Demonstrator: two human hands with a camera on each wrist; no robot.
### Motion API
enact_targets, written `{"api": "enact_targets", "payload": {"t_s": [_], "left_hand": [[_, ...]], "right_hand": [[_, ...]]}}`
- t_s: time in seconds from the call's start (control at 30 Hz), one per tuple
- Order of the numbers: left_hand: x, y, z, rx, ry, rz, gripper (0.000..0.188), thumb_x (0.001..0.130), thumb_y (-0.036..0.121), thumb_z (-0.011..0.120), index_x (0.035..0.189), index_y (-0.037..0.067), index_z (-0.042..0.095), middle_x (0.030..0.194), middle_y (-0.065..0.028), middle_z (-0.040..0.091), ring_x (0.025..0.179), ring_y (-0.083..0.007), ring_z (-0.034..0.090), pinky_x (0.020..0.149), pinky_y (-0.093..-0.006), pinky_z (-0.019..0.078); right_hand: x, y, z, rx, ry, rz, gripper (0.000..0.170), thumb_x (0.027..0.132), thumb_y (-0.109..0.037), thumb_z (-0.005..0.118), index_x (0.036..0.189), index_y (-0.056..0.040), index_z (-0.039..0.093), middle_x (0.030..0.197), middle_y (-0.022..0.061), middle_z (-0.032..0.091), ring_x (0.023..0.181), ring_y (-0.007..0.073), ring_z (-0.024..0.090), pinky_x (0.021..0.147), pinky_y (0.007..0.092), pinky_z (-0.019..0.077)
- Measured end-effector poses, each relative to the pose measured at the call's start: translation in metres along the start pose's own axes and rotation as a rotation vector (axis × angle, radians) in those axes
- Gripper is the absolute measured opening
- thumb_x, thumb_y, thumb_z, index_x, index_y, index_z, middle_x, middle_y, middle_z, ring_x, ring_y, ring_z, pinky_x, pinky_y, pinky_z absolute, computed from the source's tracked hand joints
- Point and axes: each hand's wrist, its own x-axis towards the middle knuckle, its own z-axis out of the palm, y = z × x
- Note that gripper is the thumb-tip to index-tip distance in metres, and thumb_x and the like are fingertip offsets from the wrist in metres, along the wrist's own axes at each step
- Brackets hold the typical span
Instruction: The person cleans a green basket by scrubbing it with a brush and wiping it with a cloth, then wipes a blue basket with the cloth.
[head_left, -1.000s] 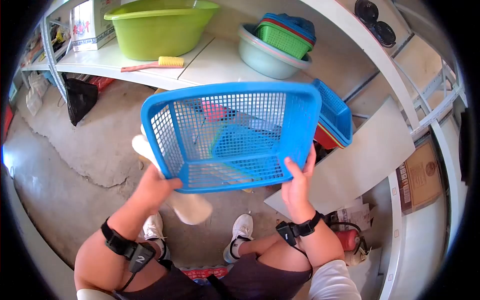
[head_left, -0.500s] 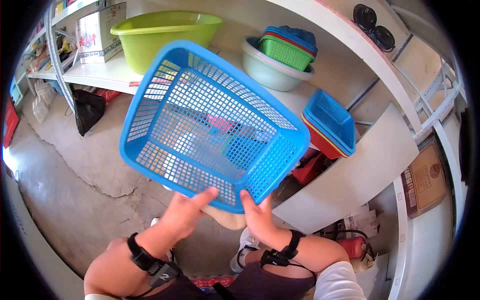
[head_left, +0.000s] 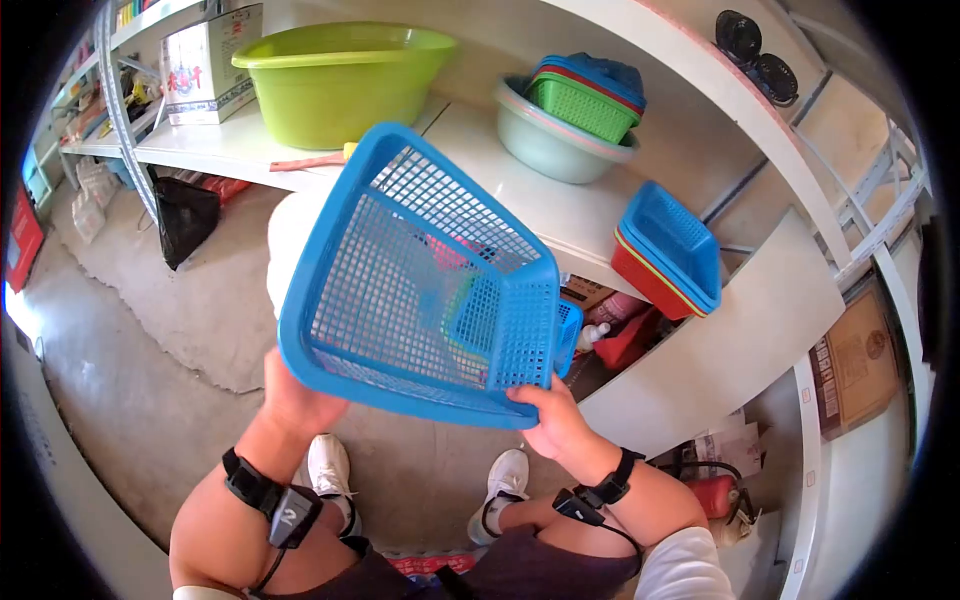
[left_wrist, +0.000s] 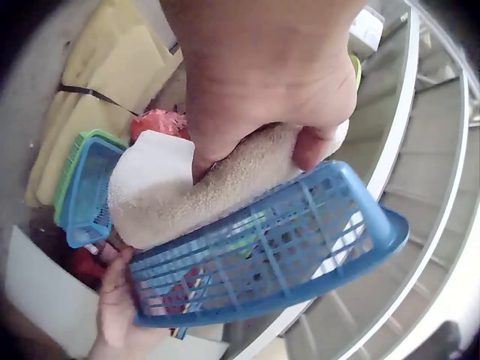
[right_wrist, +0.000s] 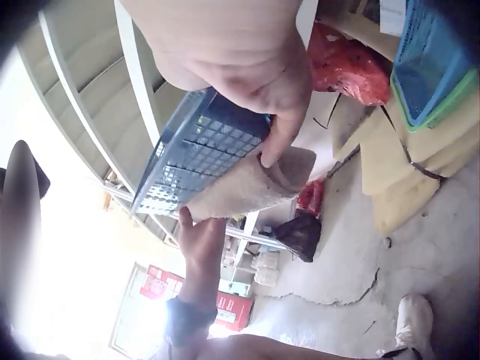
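A blue plastic mesh basket point(head_left: 400, 270) is held up tilted, its open side toward the head camera. My right hand point(head_left: 550, 420) grips its near right corner, thumb over the inside of the rim. At the left side, my left hand point(head_left: 298, 398) is partly behind the basket and holds a pale terry cloth point(left_wrist: 202, 195) against the basket's outside. In the left wrist view, its fingers dig into the folded cloth. A white end of the cloth point(head_left: 285, 240) shows past the basket's left edge, and the right wrist view shows it spread along the mesh.
A white shelf point(head_left: 480, 150) ahead bears a green tub point(head_left: 345, 90), a scrub brush point(head_left: 308, 162) and a pale basin point(head_left: 560, 150) with small baskets. Stacked blue and red baskets point(head_left: 665, 250) stand at its right end. A white panel point(head_left: 720, 330) leans at right, near a fire extinguisher point(head_left: 712, 495).
The basket first swung up on its left, then turned steeper and shifted slightly right. The left hand moved in along the near rim, then back to the left side; the cloth now shows there.
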Motion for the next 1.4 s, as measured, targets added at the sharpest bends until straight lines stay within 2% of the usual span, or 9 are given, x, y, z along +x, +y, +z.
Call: {"api": "enact_targets", "payload": {"t_s": [0.1,0.2,0.27,0.47,0.83,1.13,1.27,1.33,1.4], "left_hand": [[0.003,0.024,-0.021,0.076,-0.176,0.023,0.046,0.094,0.03,0.043,0.126,-0.001,0.056,0.117,-0.0135,0.066,0.106,-0.0274,0.063,0.087,-0.0433,0.0538],[0.002,0.015,-0.037,0.159,0.093,0.064,0.049,0.097,0.038,0.048,0.126,0.0,0.057,0.112,-0.0138,0.068,0.099,-0.026,0.066,0.078,-0.0417,0.0568],[0.0,0.003,-0.046,0.182,0.171,0.005,0.049,0.097,0.038,0.049,0.127,0.0,0.056,0.113,-0.0137,0.067,0.1,-0.0259,0.066,0.079,-0.0417,0.0564],[-0.012,-0.016,-0.054,0.163,0.089,-0.141,0.049,0.098,0.038,0.049,0.129,0.0,0.054,0.116,-0.0135,0.066,0.103,-0.0256,0.064,0.082,-0.0417,0.0551],[-0.007,0.025,-0.049,0.159,-0.025,-0.067,0.05,0.099,0.038,0.05,0.132,0.001,0.051,0.122,-0.0131,0.063,0.108,-0.025,0.062,0.088,-0.0417,0.0528],[-0.003,0.0,-0.051,0.155,-0.014,-0.138,0.05,0.1,0.038,0.051,0.135,0.001,0.048,0.126,-0.0127,0.061,0.113,-0.0246,0.061,0.092,-0.0417,0.051],[0.015,0.023,-0.012,0.28,-0.102,0.066,0.051,0.101,0.038,0.051,0.136,0.001,0.047,0.128,-0.0125,0.06,0.115,-0.0244,0.06,0.095,-0.0417,0.0501],[0.008,0.026,0.02,0.504,0.116,0.418,0.052,0.103,0.032,0.051,0.143,0.002,0.037,0.141,-0.0112,0.051,0.127,-0.0239,0.052,0.107,-0.0404,0.0405],[0.005,0.029,0.014,0.618,0.31,0.647,0.052,0.101,0.027,0.056,0.142,0.001,0.039,0.141,-0.011,0.05,0.127,-0.0222,0.05,0.107,-0.0376,0.0388]], "right_hand": [[-0.001,-0.01,0.001,-0.019,-0.036,0.063,0.048,0.08,0.008,0.058,0.127,-0.0019,0.052,0.115,0.0146,0.063,0.108,0.0305,0.063,0.096,0.0485,0.0497],[0.001,-0.015,-0.004,-0.043,-0.071,0.096,0.05,0.08,0.009,0.059,0.128,-0.0022,0.051,0.118,0.0158,0.063,0.11,0.0309,0.062,0.096,0.048,0.0499],[-0.005,-0.021,0.004,-0.099,-0.067,0.123,0.05,0.081,0.008,0.059,0.129,-0.0015,0.051,0.119,0.0157,0.063,0.111,0.0308,0.062,0.097,0.0473,0.0495],[-0.013,-0.01,0.01,-0.174,-0.152,0.075,0.051,0.085,0.004,0.063,0.133,0.0003,0.049,0.123,0.0155,0.061,0.113,0.03,0.061,0.099,0.0467,0.0489],[-0.004,-0.037,-0.018,-0.19,-0.114,0.118,0.046,0.088,0.003,0.061,0.133,-0.002,0.051,0.126,0.0135,0.061,0.113,0.0272,0.061,0.098,0.045,0.0491],[-0.006,-0.042,-0.003,-0.18,-0.065,0.061,0.046,0.088,-0.005,0.062,0.132,0.0012,0.051,0.122,0.0176,0.062,0.11,0.0314,0.062,0.098,0.0469,0.0495],[0.006,-0.049,-0.028,-0.174,0.01,-0.096,0.044,0.088,-0.004,0.059,0.131,0.0015,0.051,0.121,0.0174,0.063,0.107,0.031,0.063,0.095,0.0466,0.0502],[0.011,-0.047,-0.038,-0.213,0.092,-0.215,0.047,0.086,-0.001,0.057,0.132,0.0003,0.05,0.122,0.0162,0.062,0.109,0.0299,0.062,0.095,0.0455,0.0505],[0.014,-0.049,-0.046,-0.313,0.099,-0.363,0.051,0.086,0.001,0.056,0.135,-0.0021,0.047,0.125,0.0133,0.057,0.115,0.0253,0.057,0.096,0.042,0.0488]]}}
